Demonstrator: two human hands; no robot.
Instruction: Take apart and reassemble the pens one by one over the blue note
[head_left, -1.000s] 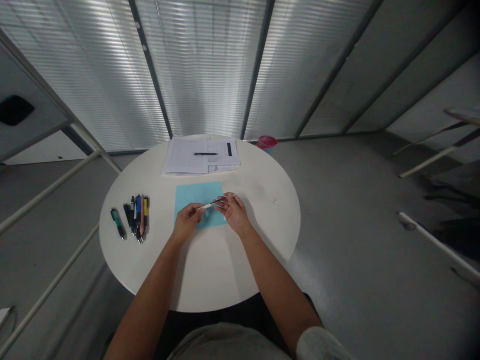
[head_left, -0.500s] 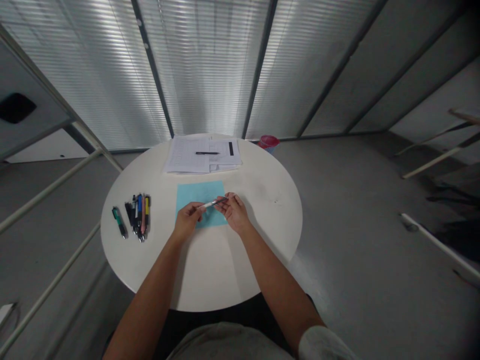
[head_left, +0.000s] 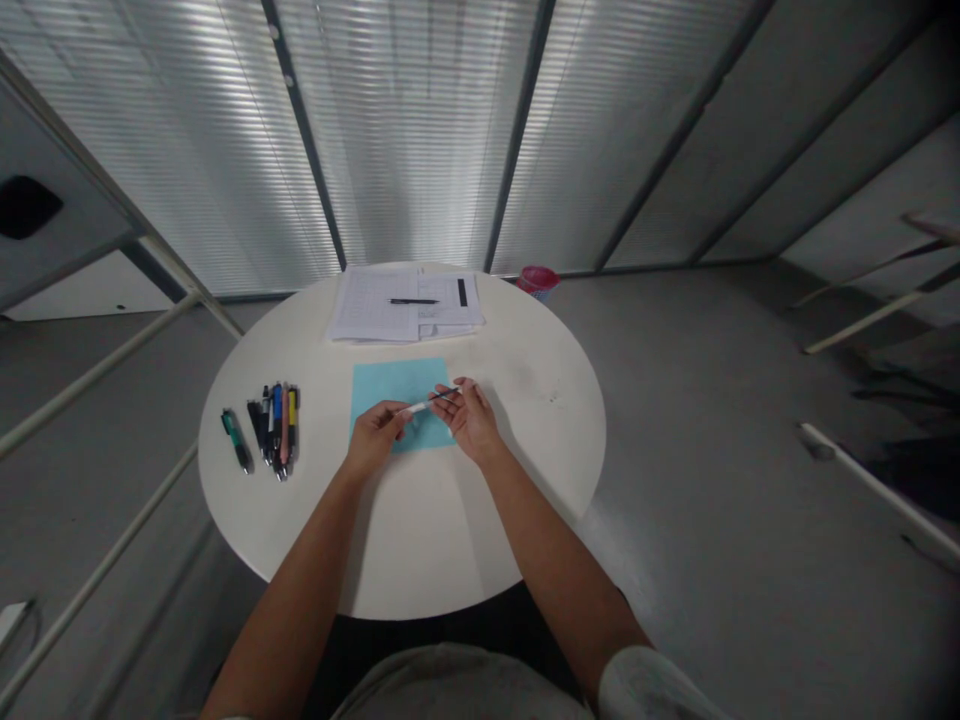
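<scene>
Over a light blue sheet (head_left: pixel 397 378), my two hands hold a pen between them. My left hand (head_left: pixel 375 438) is closed around the white pen barrel (head_left: pixel 419 406), thumb and fingers at its left end. From the barrel's right end a thin dark rod, looking like the pen refill (head_left: pixel 444 394), slants up to the right. My right hand (head_left: pixel 472 425) pinches the far end of this rod between thumb and forefinger, its other fingers loosely spread beneath. What exactly lies inside the right pinch is partly hidden.
On the round white table (head_left: pixel 517 480), several pens (head_left: pixel 276 425) lie grouped at the left, a green pen (head_left: pixel 236 441) beside them. Printed papers (head_left: pixel 375 305) with a black pen (head_left: pixel 414 301) on top lie at the back. A red basket (head_left: pixel 538 280) stands behind the table.
My right hand has shifted slightly up and right from the barrel, and more of the thin dark rod shows between the hands. The left hand stays almost in place.
</scene>
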